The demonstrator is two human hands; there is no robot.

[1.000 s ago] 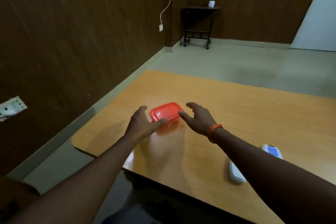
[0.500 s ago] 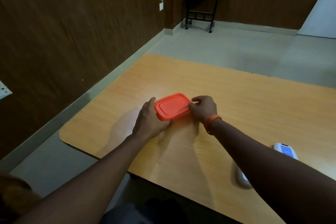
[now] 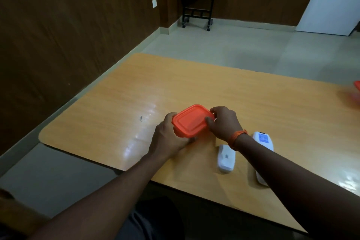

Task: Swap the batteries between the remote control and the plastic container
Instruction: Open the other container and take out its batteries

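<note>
An orange plastic container (image 3: 191, 121) with its lid on is held between both hands just above the wooden table (image 3: 253, 103). My left hand (image 3: 168, 138) grips its near left side. My right hand (image 3: 222, 122) grips its right end, fingers on the lid's edge. A white remote control (image 3: 263, 142) lies face up to the right, partly hidden under my right forearm. A second white piece (image 3: 226, 159), face down with a small label, lies beside it, close to my right wrist. No batteries are visible.
Another orange object (image 3: 357, 87) shows at the table's far right edge. A small dark mark (image 3: 141, 118) sits on the tabletop left of the container. The table's near edge runs diagonally under my forearms. A dark side table (image 3: 198, 0) stands by the far wall.
Both hands went from reaching around the container to gripping it and drew it nearer to me, tilted. The view dropped, bringing the remote and the white piece fully into sight.
</note>
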